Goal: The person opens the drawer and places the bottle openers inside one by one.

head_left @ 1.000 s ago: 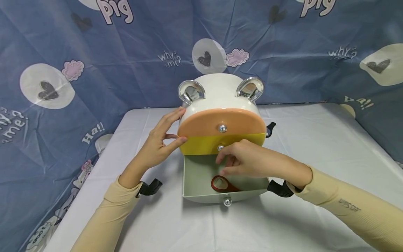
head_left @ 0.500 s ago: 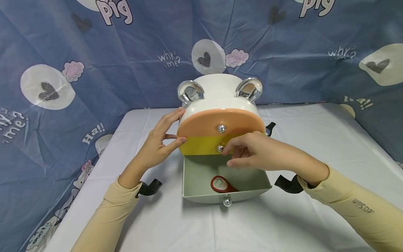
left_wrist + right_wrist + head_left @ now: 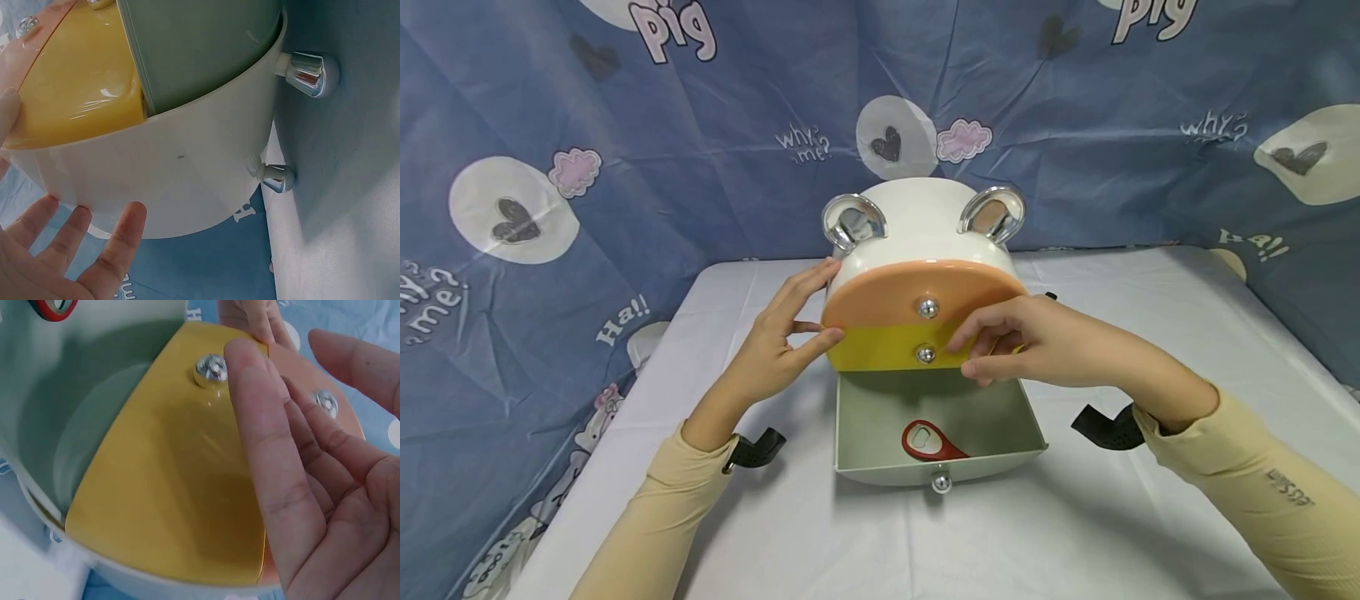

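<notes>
A white rounded cabinet point(image 3: 925, 218) with silver ears has an orange drawer point(image 3: 880, 292) and a yellow drawer point(image 3: 872, 346), both closed. Its bottom green drawer point(image 3: 872, 408) is pulled out. Inside that drawer lies a red-rimmed tool point(image 3: 951, 451) with a silvery round head, perhaps a bottle opener. My left hand point(image 3: 778, 337) rests along the cabinet's left side, thumb at the front edge and fingers extended. In front of the yellow drawer, right of its silver knob point(image 3: 926, 354), hovers my right hand point(image 3: 1037, 343), fingers loosely bent and holding nothing.
A white cloth covers the table point(image 3: 1150, 333). Behind it hangs a blue printed curtain point(image 3: 737, 108). A small black object point(image 3: 1051, 296) shows partly behind my right hand. Silver feet point(image 3: 309, 75) stick out from the cabinet's underside in the left wrist view.
My right hand has risen out of the green drawer and moved right, uncovering more of the red-rimmed tool and the yellow drawer's knob. The left hand has stayed put.
</notes>
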Demonstrator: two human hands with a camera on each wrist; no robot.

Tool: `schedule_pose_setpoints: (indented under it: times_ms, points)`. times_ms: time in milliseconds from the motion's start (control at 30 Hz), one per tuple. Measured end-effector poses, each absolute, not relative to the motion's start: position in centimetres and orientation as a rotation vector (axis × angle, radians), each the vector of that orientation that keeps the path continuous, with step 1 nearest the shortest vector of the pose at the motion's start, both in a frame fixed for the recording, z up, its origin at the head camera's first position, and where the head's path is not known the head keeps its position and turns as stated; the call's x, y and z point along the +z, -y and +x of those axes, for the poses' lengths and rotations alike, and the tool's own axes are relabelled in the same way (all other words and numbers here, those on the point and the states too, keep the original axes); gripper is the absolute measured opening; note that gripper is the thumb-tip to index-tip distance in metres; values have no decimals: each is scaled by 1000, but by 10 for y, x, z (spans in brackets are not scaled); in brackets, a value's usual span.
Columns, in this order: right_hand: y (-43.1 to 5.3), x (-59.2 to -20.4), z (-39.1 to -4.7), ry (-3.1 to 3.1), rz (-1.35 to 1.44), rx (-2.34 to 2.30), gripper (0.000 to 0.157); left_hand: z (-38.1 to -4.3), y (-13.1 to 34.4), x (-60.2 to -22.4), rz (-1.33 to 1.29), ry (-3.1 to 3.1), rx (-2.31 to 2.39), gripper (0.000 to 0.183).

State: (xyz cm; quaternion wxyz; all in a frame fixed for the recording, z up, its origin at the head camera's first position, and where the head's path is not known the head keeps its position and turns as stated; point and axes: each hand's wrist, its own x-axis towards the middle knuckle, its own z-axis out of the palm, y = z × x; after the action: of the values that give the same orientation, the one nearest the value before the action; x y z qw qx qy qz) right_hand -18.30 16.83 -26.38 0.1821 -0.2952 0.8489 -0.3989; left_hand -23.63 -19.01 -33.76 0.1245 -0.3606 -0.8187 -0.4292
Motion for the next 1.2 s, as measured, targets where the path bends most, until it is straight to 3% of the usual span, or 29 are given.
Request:
schedule_pose_setpoints:
  times_ms: [267,800,1200]
  points:
    - [-186,-259,-192,-2307,-784,-1213,30,-235,190,-338,-1045,2394,-1241,82]
    - [-219,-250,-208,-2300,-756,-1346,21,-235,189,-339,-1041,2384,-1247,82]
    - [-257,-271,-247,-2344,-643,-1527,18,-236,189,-338,-1045,2380,-1252,82]
